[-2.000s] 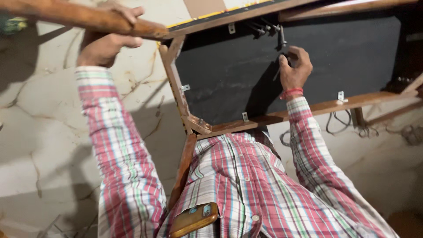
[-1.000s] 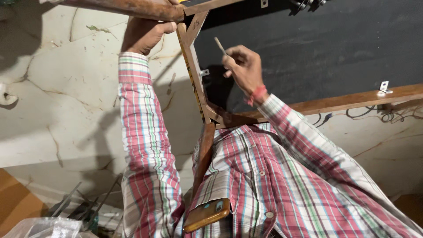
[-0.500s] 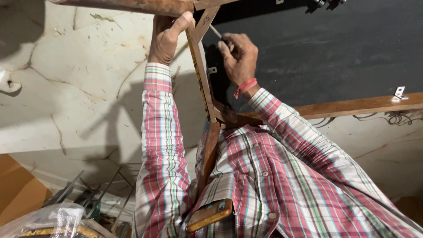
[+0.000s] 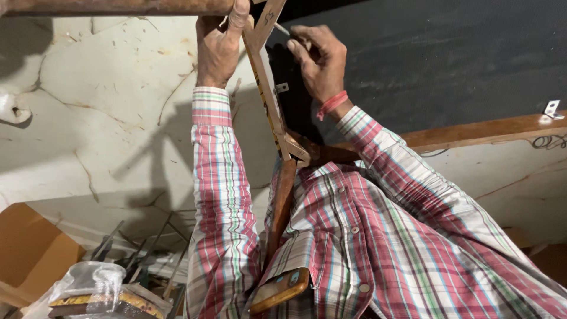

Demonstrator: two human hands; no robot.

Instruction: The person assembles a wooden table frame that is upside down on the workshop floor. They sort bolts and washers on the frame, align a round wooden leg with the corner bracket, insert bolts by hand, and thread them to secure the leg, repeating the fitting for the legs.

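A wooden frame (image 4: 269, 100) backed with a black panel (image 4: 425, 65) stands in front of me, its lower corner against my chest. My left hand (image 4: 217, 47) grips the top of the frame's side rail, where that rail meets a brown wooden bar (image 4: 118, 7). My right hand (image 4: 316, 59) is closed on a thin light-coloured tool (image 4: 282, 28), whose tip rests at the rail's inner face near the top corner. A red band circles that wrist. A small metal bracket (image 4: 282, 88) sits on the rail just below the hands.
The frame's bottom rail (image 4: 484, 131) runs to the right with another metal bracket (image 4: 551, 108) and loose wire (image 4: 549, 142). A phone in an orange case (image 4: 280, 289) sticks out of my shirt pocket. A cardboard box (image 4: 32, 254), metal rods (image 4: 136, 254) and a plastic-wrapped bundle (image 4: 88, 289) lie on the marble floor at lower left.
My right hand has carried the thin tool from the panel's upper right across to the frame's left corner. My left hand has kept its grip on the frame. The view has shifted right.
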